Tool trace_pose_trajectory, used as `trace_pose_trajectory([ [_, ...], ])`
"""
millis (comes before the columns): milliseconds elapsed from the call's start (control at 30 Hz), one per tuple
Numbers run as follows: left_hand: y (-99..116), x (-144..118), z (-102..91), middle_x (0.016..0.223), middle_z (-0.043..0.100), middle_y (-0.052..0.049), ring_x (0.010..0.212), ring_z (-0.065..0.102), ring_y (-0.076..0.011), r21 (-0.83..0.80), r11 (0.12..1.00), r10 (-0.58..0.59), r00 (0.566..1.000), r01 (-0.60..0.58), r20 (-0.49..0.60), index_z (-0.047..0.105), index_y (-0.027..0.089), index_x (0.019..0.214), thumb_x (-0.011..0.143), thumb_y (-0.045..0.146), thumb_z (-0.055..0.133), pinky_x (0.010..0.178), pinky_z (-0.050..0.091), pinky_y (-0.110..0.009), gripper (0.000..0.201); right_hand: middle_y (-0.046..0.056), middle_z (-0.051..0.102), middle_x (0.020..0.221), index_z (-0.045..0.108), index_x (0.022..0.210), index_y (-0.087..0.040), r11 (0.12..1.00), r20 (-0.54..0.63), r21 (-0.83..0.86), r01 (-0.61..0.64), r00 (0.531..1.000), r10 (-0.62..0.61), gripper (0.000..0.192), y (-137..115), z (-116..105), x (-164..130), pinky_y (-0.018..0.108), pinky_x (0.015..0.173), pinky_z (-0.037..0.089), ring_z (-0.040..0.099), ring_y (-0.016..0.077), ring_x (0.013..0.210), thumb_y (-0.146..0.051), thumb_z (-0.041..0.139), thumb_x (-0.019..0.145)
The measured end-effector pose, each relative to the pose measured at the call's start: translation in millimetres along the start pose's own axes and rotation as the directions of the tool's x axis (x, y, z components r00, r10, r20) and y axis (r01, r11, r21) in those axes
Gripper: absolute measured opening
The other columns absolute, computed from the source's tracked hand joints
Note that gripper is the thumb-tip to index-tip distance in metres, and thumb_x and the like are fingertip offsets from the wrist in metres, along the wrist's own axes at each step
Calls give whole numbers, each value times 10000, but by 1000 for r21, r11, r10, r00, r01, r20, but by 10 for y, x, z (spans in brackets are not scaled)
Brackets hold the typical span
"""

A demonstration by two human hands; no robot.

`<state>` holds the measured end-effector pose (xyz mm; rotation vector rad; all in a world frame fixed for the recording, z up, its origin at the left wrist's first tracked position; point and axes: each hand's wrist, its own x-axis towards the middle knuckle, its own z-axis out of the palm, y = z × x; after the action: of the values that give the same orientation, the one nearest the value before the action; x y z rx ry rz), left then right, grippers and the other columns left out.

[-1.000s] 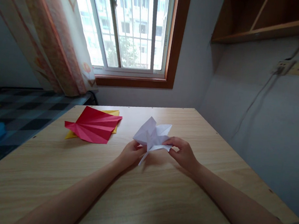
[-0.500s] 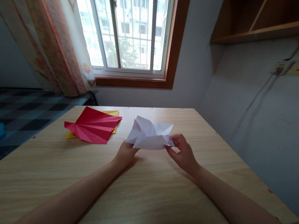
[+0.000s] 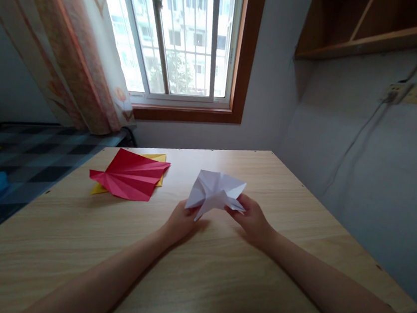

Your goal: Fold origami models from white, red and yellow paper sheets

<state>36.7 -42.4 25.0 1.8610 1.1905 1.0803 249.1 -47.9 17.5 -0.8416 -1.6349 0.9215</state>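
Over the pale wooden surface [image 3: 217,278]: folded white paper [image 3: 216,187]
Left hand [image 3: 179,222]: pinches 8 o'clock edge
Right hand [image 3: 254,223]: pinches 4 o'clock edge
9 o'clock: pleated red paper [image 3: 134,175]

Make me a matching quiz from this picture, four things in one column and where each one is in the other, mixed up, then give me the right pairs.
1. White paper
2. Red paper
3. Yellow paper
4. Curtain

A. Lying over another sheet
B. Hanging beside the window
C. Held by the left hand and right hand
D. Partly covered by another sheet

Pairs: 1-C, 2-A, 3-D, 4-B
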Motion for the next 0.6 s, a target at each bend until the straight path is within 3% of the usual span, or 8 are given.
trace_pose_trajectory([
  [267, 66, -54, 72, 758, 689, -49, 739, 611, -185, 16, 988, 151, 988, -152, 43, 645, 159, 747, 822, 319, 539, 736, 510, -292, 206, 75, 707, 1009, 675, 1039, -177, 998, 123, 58, -7, 992, 0, 200, -62, 17, -22, 338, 844, 517, 648, 217, 955, -293, 594, 898],
  [500, 10, -86, 60, 758, 674, -47, 741, 602, -193, -41, 998, 52, 993, -48, 104, 635, 159, 762, 825, 378, 528, 733, 522, -311, 251, 29, 642, 851, 649, 927, -169, 999, 139, 30, 13, 990, -17, 164, -76, 2, -23, 270, 709, 460, 579, 161, 778, -326, 610, 900],
  [600, -25, -88, 49, 852, 713, -55, 821, 627, -212, -41, 999, -2, 989, 8, 147, 666, 160, 829, 824, 379, 510, 805, 526, -333, 269, -2, 562, 743, 607, 829, -174, 1000, 132, 4, -10, 991, 9, 255, -86, -10, -35, 256, 639, 403, 498, 137, 687, -393, 543, 941],
])
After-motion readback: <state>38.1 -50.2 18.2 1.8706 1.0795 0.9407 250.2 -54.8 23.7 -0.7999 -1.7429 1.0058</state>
